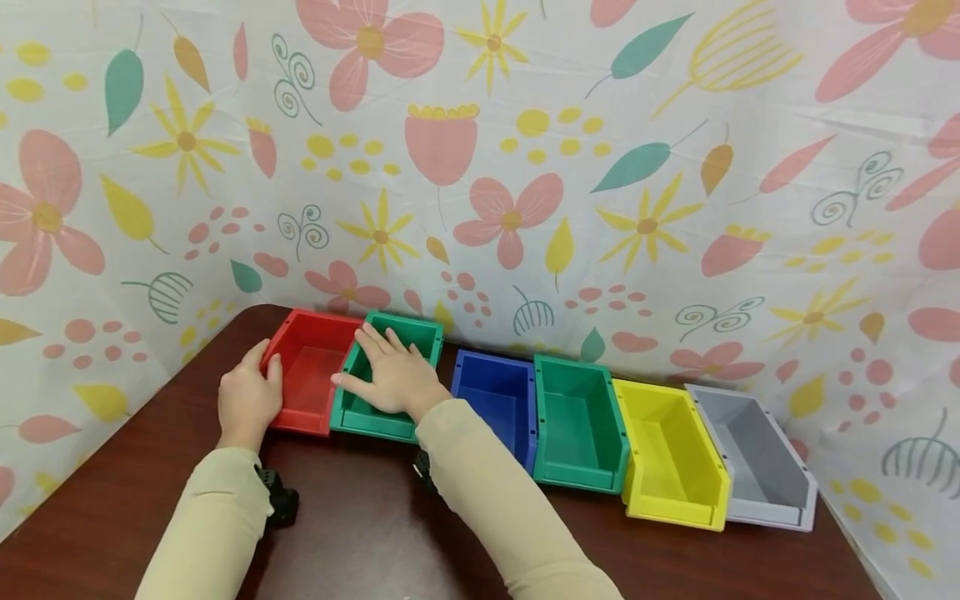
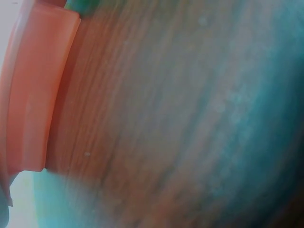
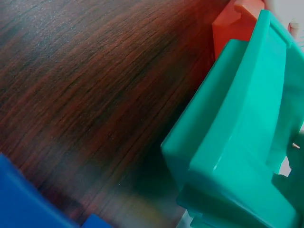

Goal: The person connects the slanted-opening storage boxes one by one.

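The left hand (image 1: pixel 250 398) is at the left wall of a red storage bin (image 1: pixel 313 375), its thumb on the inner side and its fingers along the outside. In the left wrist view the red bin's front (image 2: pixel 38 90) stands on the wood. Over a green bin (image 1: pixel 375 423) beside the red one, the right hand (image 1: pixel 393 373) reaches with fingers straight and spread. Its thumb meets the green bin's left rim, right by the red bin. The right wrist view shows the green bin's front lip (image 3: pixel 228 123) close up, with the red bin (image 3: pixel 235 26) behind it.
To the right stand a blue bin (image 1: pixel 491 392), a second green bin (image 1: pixel 577 417), a yellow bin (image 1: pixel 667 442) and a grey bin (image 1: pixel 753 450) in a slanting row. Behind the dark wooden table (image 1: pixel 337 517) hangs a flower-patterned cloth (image 1: pixel 480 208).
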`<move>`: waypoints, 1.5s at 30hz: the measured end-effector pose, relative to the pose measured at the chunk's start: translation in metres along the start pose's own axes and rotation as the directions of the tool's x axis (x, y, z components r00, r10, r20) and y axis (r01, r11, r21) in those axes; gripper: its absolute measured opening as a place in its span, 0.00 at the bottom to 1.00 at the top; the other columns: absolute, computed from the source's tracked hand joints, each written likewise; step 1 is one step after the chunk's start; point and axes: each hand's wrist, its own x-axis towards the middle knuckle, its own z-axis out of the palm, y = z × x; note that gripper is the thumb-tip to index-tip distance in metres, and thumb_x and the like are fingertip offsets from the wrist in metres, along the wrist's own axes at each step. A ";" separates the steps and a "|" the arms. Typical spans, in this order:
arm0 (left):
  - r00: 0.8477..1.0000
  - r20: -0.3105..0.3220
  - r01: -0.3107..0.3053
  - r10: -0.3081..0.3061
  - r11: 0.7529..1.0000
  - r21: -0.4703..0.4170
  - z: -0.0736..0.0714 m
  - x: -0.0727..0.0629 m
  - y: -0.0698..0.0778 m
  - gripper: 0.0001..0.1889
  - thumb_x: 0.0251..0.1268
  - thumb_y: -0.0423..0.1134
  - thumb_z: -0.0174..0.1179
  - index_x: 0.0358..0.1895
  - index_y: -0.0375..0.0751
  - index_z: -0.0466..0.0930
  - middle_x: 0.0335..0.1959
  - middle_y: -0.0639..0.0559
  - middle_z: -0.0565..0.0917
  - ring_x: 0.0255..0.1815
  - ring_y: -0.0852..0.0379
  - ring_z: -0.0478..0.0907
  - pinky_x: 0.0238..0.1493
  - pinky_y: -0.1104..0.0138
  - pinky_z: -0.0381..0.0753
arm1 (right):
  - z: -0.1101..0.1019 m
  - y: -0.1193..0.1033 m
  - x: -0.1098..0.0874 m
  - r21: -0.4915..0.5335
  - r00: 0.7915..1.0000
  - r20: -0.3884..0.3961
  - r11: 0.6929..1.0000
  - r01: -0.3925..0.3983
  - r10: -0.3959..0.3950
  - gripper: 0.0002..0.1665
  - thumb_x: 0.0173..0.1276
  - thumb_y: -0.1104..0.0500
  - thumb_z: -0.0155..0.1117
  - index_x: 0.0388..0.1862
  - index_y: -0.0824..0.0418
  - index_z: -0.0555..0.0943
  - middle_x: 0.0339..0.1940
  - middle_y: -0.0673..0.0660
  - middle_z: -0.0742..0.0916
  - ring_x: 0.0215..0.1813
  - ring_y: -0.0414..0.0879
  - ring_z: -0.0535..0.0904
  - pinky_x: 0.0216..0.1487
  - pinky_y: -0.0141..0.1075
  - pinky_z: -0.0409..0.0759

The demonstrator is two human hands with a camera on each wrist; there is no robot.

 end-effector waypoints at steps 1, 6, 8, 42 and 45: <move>1.000 -0.002 -0.001 0.001 1.000 0.000 0.000 0.000 -0.001 0.25 0.72 0.43 0.44 0.69 0.38 0.64 0.57 0.30 0.75 0.51 0.31 0.75 0.55 0.42 0.72 | 0.001 0.000 0.000 -0.001 1.000 0.001 1.000 -0.002 0.002 0.52 0.58 0.18 0.29 0.77 0.40 0.43 0.78 0.37 0.45 0.79 0.48 0.42 0.74 0.53 0.48; 1.000 -0.022 -0.003 0.003 1.000 0.001 0.001 -0.003 -0.004 0.25 0.72 0.43 0.44 0.68 0.38 0.65 0.56 0.30 0.76 0.49 0.31 0.76 0.55 0.42 0.72 | 0.012 0.001 0.002 -0.011 1.000 0.016 1.000 -0.005 0.005 0.52 0.58 0.18 0.27 0.77 0.38 0.42 0.78 0.37 0.45 0.79 0.50 0.44 0.74 0.54 0.47; 1.000 -0.026 -0.004 0.004 1.000 0.002 0.002 -0.003 -0.004 0.24 0.72 0.43 0.44 0.68 0.38 0.66 0.56 0.31 0.77 0.49 0.31 0.76 0.56 0.43 0.72 | 0.017 0.003 0.003 -0.016 1.000 0.029 1.000 -0.006 0.007 0.52 0.57 0.18 0.26 0.77 0.38 0.41 0.78 0.37 0.44 0.79 0.50 0.43 0.74 0.55 0.47; 0.996 0.078 0.038 -0.039 0.999 0.009 -0.001 -0.002 0.002 0.26 0.73 0.43 0.44 0.71 0.39 0.61 0.59 0.30 0.74 0.53 0.33 0.74 0.57 0.43 0.71 | 0.002 0.036 -0.017 0.238 0.995 -0.076 0.968 0.085 -0.068 0.49 0.63 0.26 0.44 0.77 0.47 0.51 0.79 0.50 0.51 0.79 0.49 0.44 0.73 0.53 0.53; 0.997 0.073 0.001 -0.003 1.000 0.028 -0.004 0.004 0.000 0.26 0.73 0.44 0.44 0.71 0.39 0.61 0.59 0.30 0.74 0.52 0.32 0.75 0.57 0.43 0.71 | -0.013 0.057 -0.028 0.272 0.997 -0.069 0.961 0.060 -0.043 0.47 0.65 0.30 0.48 0.77 0.47 0.50 0.79 0.52 0.52 0.79 0.51 0.46 0.72 0.54 0.55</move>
